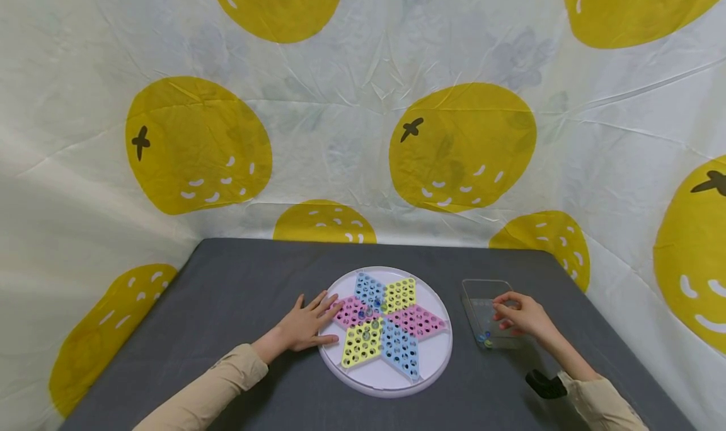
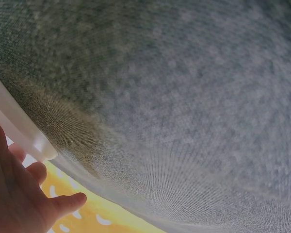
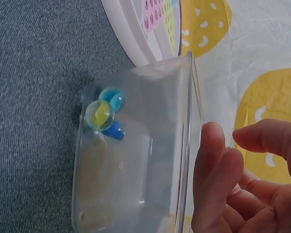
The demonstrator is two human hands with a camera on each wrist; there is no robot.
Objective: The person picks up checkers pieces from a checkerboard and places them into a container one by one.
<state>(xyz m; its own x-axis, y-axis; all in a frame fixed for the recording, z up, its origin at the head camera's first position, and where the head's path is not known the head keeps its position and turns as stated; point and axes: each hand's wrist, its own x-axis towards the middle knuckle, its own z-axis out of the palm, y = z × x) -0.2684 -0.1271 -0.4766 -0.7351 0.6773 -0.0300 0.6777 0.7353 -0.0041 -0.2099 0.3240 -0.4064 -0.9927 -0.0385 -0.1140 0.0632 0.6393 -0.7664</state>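
Note:
My left hand (image 1: 304, 325) has its fingers spread, the fingertips on the left rim of a round white Chinese checkers board (image 1: 391, 390). The board carries a star of pink, yellow and blue perforated pieces, with several glass marbles (image 1: 369, 312) clustered left of its centre. My right hand (image 1: 524, 316) hovers over a clear plastic box (image 1: 472, 314), fingers loosely bent. In the right wrist view a gap shows between thumb and index finger, with nothing visible in it. Three marbles (image 3: 100, 115), yellow, light blue and dark blue, lie in the box's near left corner.
A dark grey cloth (image 1: 244, 280) covers the table. Behind and beside it hangs a white curtain (image 1: 329, 135) printed with large yellow fruits. A black band (image 1: 546, 384) is at the right wrist. The box stands just right of the board.

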